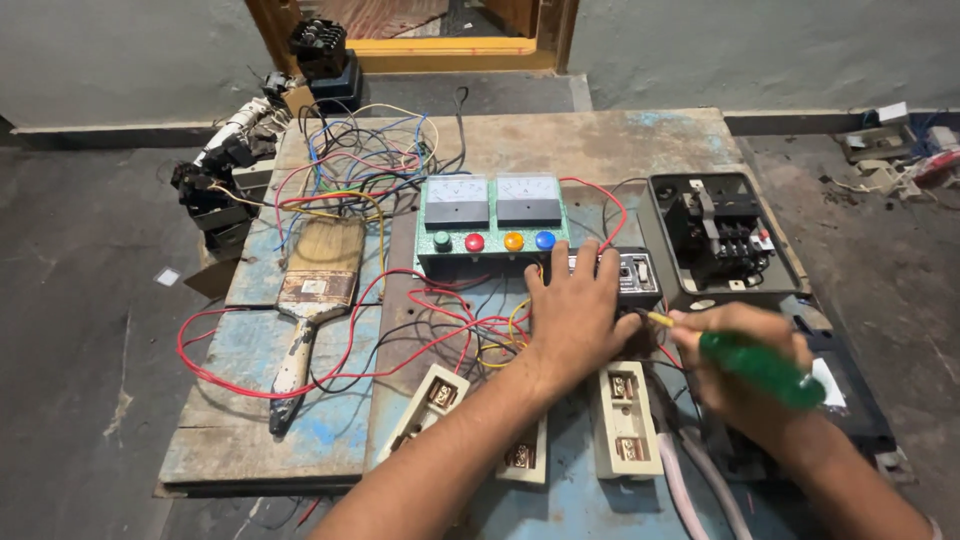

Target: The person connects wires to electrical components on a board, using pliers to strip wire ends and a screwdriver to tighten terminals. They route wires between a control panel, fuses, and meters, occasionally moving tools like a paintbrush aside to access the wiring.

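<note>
- Screwdriver (757, 366): green translucent handle, thin shaft w/ yellow sleeve near the tip; held near-horizontal, tip aimed left at a small black device (625, 277) at bench centre-right
- Black device: boxy, pale label on top, wires entering below; set just right of the green meter panel (490, 228)
- Right hand (745, 375): clenched round the screwdriver handle, fingers wrapped over it, thumb side toward the shaft
- Left hand (575, 315): laid palm-down, fingers spread, flat; fingertips resting on the black device's left part, nothing grasped
- Meter panel: two white-faced dials on top, four round buttons beneath (green, red, orange, blue)
- Wires (400, 320): red, black, yellow, blue; tangled across bench, looped left of the hands
- Paintbrush (315, 290): wide, worn, paint-stained handle; lying left of panel
- Cream switch blocks (622, 420): several, at near edge, beneath the forearms
- Open grey box (720, 235): black contactor inside; far right
- Wooden bench (620, 140): blue paint worn
</note>
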